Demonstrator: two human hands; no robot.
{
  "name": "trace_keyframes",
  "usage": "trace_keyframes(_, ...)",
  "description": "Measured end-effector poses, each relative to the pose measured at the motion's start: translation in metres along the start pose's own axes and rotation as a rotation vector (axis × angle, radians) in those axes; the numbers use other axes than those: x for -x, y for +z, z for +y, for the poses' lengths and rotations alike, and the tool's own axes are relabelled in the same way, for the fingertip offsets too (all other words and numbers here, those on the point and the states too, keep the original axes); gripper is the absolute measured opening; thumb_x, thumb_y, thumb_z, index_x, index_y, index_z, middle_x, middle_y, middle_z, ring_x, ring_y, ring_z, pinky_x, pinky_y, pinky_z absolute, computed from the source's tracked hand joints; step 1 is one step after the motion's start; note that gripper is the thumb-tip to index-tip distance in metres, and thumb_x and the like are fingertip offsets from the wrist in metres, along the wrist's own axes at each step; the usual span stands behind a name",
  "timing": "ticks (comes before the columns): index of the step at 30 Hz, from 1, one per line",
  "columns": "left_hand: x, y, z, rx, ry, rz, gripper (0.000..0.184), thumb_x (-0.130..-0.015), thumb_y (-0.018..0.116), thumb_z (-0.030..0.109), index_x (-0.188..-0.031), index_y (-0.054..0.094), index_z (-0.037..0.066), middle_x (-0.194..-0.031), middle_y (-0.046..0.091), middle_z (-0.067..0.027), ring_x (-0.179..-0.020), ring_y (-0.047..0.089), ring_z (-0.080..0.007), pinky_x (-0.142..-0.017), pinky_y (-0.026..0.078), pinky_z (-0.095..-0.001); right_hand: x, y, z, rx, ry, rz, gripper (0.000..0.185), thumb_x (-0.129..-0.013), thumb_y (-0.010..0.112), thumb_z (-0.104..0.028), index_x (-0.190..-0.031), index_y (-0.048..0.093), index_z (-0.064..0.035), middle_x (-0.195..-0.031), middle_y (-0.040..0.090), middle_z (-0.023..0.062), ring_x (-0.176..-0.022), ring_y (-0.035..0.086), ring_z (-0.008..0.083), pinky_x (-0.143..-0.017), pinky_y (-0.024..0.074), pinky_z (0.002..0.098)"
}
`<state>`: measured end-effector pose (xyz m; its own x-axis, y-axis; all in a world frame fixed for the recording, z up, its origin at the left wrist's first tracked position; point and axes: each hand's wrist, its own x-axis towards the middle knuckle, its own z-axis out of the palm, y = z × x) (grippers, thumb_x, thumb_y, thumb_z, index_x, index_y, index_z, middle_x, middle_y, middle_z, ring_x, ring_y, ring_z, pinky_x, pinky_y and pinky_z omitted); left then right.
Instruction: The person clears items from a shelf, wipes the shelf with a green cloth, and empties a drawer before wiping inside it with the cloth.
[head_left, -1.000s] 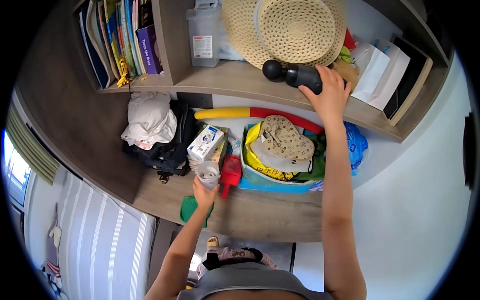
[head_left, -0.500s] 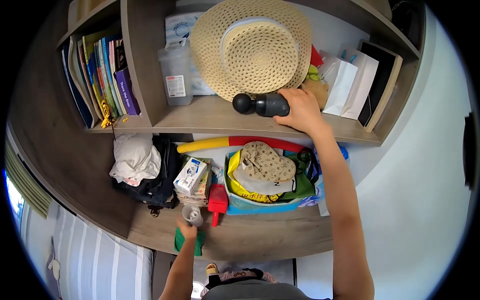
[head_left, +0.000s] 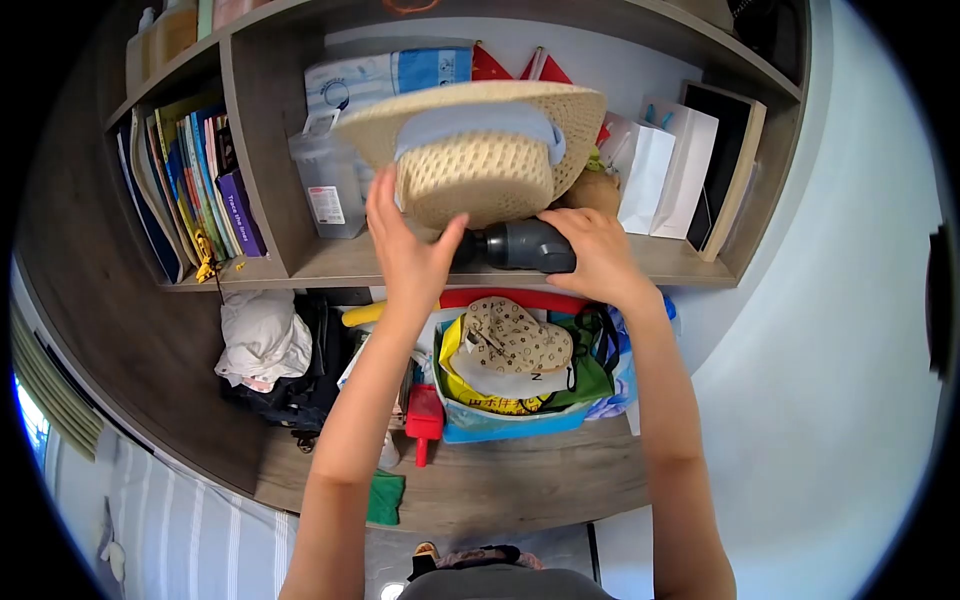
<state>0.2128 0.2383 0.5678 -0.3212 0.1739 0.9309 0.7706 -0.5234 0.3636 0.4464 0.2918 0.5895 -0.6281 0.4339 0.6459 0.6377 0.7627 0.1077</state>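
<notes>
A straw sun hat with a pale band leans forward on the middle shelf, brim up and crown facing down. Below its crown lies a dark grey device with a round ball head, like a massage gun. My right hand is closed around the right end of it. My left hand is at the hat's left side, thumb and fingers apart, the thumb close to the ball head. Whether the left fingers touch the hat I cannot tell.
A clear plastic container stands left of the hat, white paper bags right. Books fill the left cubby. Below are a stuffed bag, a red dustpan-like scoop, folded clothes and a green cloth.
My left hand has risen from the cup on the lower surface to the hat. The hat has tipped forward from facing me flat. My right hand stays on the massage gun.
</notes>
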Motion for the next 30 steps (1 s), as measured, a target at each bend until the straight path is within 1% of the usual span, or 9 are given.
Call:
trace_keyframes(3,-0.013,0.014,-0.012,-0.06,0.077,0.057,0.068,-0.066,0.074,0.004,-0.125,0.042,0.0,-0.121,0.045,-0.0222,-0.11,0.047,-0.0376,-0.091,0.04,-0.0409,0.01,-0.003,0.004,0.017,-0.058,0.081,0.068,-0.054,0.08,-0.016,-0.118,0.056,-0.0109,-0.115,0.058,0.0063,-0.109,0.05,0.0275,-0.094,0.0378,0.039)
trace_keyframes(4,-0.01,0.017,-0.016,0.057,-0.026,0.065,0.054,-0.068,0.071,0.001,-0.117,0.05,-0.001,-0.108,0.055,-0.02,-0.096,0.056,-0.0327,-0.083,0.045,-0.0367,0.014,-0.005,0.003,0.011,-0.065,0.105,0.068,-0.053,0.08,-0.015,-0.117,0.056,-0.0107,-0.115,0.058,0.0062,-0.109,0.05,0.0272,-0.094,0.0379,0.0392)
trace_keyframes(7,-0.01,0.015,-0.017,0.27,-0.08,0.049,0.04,-0.072,0.069,-0.001,-0.109,0.055,-0.002,-0.094,0.061,-0.0144,-0.08,0.06,-0.0223,-0.073,0.047,-0.0303,0.026,-0.009,-0.002,0.001,-0.096,0.174,0.068,-0.051,0.08,-0.013,-0.115,0.057,-0.0101,-0.113,0.058,0.0056,-0.107,0.05,0.0263,-0.093,0.0383,0.0398)
trace_keyframes(8,-0.007,0.014,-0.01,0.341,-0.196,0.081,0.027,-0.078,0.069,0.001,-0.102,0.058,-0.002,-0.083,0.063,-0.0079,-0.073,0.057,-0.013,-0.068,0.046,-0.0251,0.03,-0.01,-0.004,0.003,-0.108,0.197,0.068,-0.05,0.08,-0.014,-0.114,0.057,-0.0098,-0.113,0.058,0.0053,-0.107,0.05,0.0261,-0.093,0.0384,0.04)
trace_keyframes(12,-0.018,0.001,-0.002,0.597,-0.163,0.137,0.021,-0.084,0.069,0.008,-0.1,0.058,0.001,-0.089,0.063,-0.0025,-0.079,0.056,-0.0083,-0.071,0.045,-0.0223,0.055,-0.019,-0.018,-0.043,-0.102,0.28,0.067,-0.049,0.079,-0.014,-0.112,0.058,-0.0088,-0.112,0.059,0.0044,-0.104,0.052,0.0263,-0.092,0.039,0.0421)
trace_keyframes(17,-0.013,-0.025,0.003,0.737,-0.28,0.23,0.024,-0.085,0.065,0.006,-0.107,0.055,0.002,-0.107,0.062,-0.0072,-0.094,0.058,-0.0133,-0.082,0.046,-0.0268,0.101,-0.004,-0.03,-0.001,-0.043,0.437,0.057,-0.057,0.074,-0.021,-0.11,0.059,-0.0094,-0.115,0.058,0.0035,-0.105,0.053,0.0251,-0.094,0.0387,0.0444)
trace_keyframes(22,0.015,-0.059,-0.002,0.913,-0.402,0.347,0.026,-0.086,0.062,0.005,-0.11,0.053,0.002,-0.106,0.061,-0.0088,-0.094,0.06,-0.0159,-0.081,0.049,-0.0294,0.15,0.021,-0.045,-0.065,-0.006,0.613,0.053,-0.06,0.074,-0.024,-0.107,0.057,-0.0059,-0.113,0.06,0.0094,-0.102,0.055,0.0314,-0.093,0.041,0.0456)
trace_keyframes(27,0.064,-0.113,-0.009,0.942,-0.442,0.311,0.024,-0.09,0.053,0.007,-0.113,0.048,0.001,-0.107,0.059,-0.0097,-0.095,0.06,-0.0174,-0.082,0.05,-0.0328,0.214,0.06,-0.051,-0.334,0.16,0.83,0.062,-0.063,0.076,-0.024,-0.114,0.05,-0.0014,-0.11,0.059,0.0165,-0.1,0.055,0.0342,-0.089,0.0431,0.0423)
trace_keyframes(30,0.098,-0.142,-0.007,0.897,-0.469,0.288,0.025,-0.092,0.05,0.009,-0.115,0.047,0.0,-0.107,0.06,-0.0112,-0.092,0.061,-0.0183,-0.079,0.052,-0.0329,0.246,0.057,-0.065,-0.574,0.329,0.729,0.068,-0.06,0.077,-0.019,-0.119,0.048,0.0005,-0.113,0.054,0.0143,-0.104,0.054,0.0279,-0.09,0.0424,0.0375)
